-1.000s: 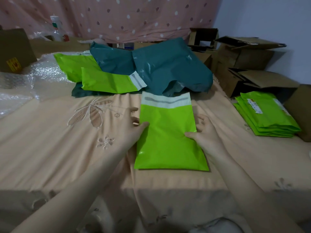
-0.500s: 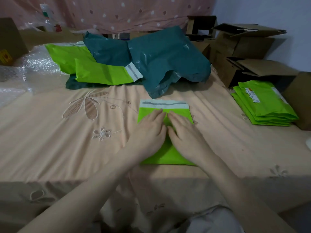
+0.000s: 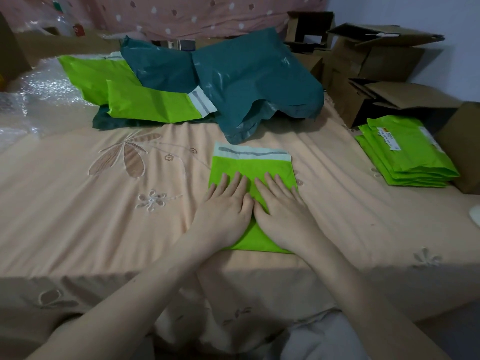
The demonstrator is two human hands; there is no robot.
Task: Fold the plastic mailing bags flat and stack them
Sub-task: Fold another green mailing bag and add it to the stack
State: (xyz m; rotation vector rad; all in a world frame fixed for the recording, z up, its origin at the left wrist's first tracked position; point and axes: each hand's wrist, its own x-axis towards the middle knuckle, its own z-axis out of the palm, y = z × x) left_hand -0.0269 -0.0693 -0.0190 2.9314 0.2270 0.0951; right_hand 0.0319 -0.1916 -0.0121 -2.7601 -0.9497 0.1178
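a bright green mailing bag [image 3: 255, 166] was seen lying flat on the peach bed sheet [image 3: 104, 209], near the front edge of the bed. its surface was smooth and slightly glossy, and a pale adhesive strip [image 3: 251, 152] with a grey band ran across its far end. the long axis was set running away from the person, with the strip end pointed toward the far side of the bed and the plain end toward the person.

the left hand [image 3: 225, 206] and the right hand [image 3: 279, 207] were laid palm-down on the bag, side by side and touching at the thumbs. the fingers of both were held straight and a little spread, pressed onto the plastic; nothing was gripped by either.

farther back, a heap of dark teal bags [image 3: 249, 81] and unfolded green bags [image 3: 153, 102] was piled, the nearest teal edge just beyond the strip. to the right, well apart from the hands, a stack of folded green bags [image 3: 407, 157] was set beside brown cardboard boxes [image 3: 376, 71]. bubble wrap [image 3: 39, 94] was spread at the left, and a pink dotted cloth [image 3: 181, 14] was hung behind.
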